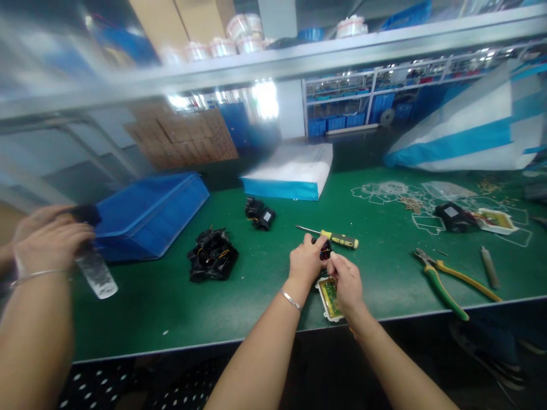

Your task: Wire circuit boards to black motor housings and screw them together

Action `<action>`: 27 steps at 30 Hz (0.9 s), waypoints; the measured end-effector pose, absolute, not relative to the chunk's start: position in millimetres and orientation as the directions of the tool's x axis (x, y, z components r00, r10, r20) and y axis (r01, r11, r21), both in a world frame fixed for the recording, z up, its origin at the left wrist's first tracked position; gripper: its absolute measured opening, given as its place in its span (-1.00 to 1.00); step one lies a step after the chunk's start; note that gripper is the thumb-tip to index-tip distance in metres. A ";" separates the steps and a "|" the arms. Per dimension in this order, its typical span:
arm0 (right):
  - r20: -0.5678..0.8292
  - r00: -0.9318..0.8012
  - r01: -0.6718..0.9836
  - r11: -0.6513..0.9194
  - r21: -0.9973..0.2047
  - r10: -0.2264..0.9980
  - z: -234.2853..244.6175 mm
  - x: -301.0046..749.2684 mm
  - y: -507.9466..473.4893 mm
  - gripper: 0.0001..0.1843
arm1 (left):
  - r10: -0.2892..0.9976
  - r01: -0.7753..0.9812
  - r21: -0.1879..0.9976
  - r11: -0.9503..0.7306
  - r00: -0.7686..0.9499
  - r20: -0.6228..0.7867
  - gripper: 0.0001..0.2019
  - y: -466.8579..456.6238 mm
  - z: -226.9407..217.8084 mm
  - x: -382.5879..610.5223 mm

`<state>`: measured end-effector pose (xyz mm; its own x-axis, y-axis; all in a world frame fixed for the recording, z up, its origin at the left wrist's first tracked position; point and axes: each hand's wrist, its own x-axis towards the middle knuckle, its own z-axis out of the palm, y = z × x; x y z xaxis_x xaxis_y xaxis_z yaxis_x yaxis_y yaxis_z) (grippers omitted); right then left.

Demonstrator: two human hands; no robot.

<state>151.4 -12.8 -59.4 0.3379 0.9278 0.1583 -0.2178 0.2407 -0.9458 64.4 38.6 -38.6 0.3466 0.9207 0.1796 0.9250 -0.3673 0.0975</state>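
My left hand [306, 261] and my right hand [347, 280] meet over the green bench [265, 285], fingers pinched together on a small black part with red wires [325, 250]. Under my right hand lies a white-framed circuit board [330, 299] near the bench's front edge. A yellow-handled screwdriver [337, 238] lies just beyond my hands. A silver bracelet sits on my left wrist.
A pile of black parts [212, 262] and a smaller pair [259, 214] lie to the left. A blue bin [149, 213] stands tilted at the far left. Green-yellow pliers [448, 282], another board [496, 220] and a black part [453, 217] lie right. Another person's hands [51, 242] hold a plastic bottle [96, 273] at left.
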 end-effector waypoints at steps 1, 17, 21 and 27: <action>0.168 0.337 -0.171 0.236 -0.957 0.926 -59.0 148.2 -17.4 -0.53 | 0.921 0.925 0.095 -0.369 0.350 0.169 -0.55 39.5 -38.4 64.3; 0.293 0.447 -0.128 0.385 -0.914 0.845 -5.2 180.3 -68.7 -0.62 | 0.921 0.943 0.051 -0.330 0.309 0.236 -0.36 60.7 -41.8 51.7; 0.425 0.483 0.302 0.310 -0.902 0.765 -2.4 225.5 -48.1 -0.63 | 0.924 0.930 0.107 -0.351 0.326 0.200 -0.36 56.3 -35.5 49.5; 0.366 0.396 0.815 -0.139 -0.562 0.842 -27.5 293.6 -30.3 -0.57 | 0.901 0.867 0.243 -0.435 0.413 0.135 -0.26 48.8 -27.0 40.3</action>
<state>293.6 -30.3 -27.5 0.3962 0.8421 0.3660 0.8152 -0.1392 -0.5622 40.3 48.8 -27.0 0.4134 0.9005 0.1346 0.8671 -0.4345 0.2435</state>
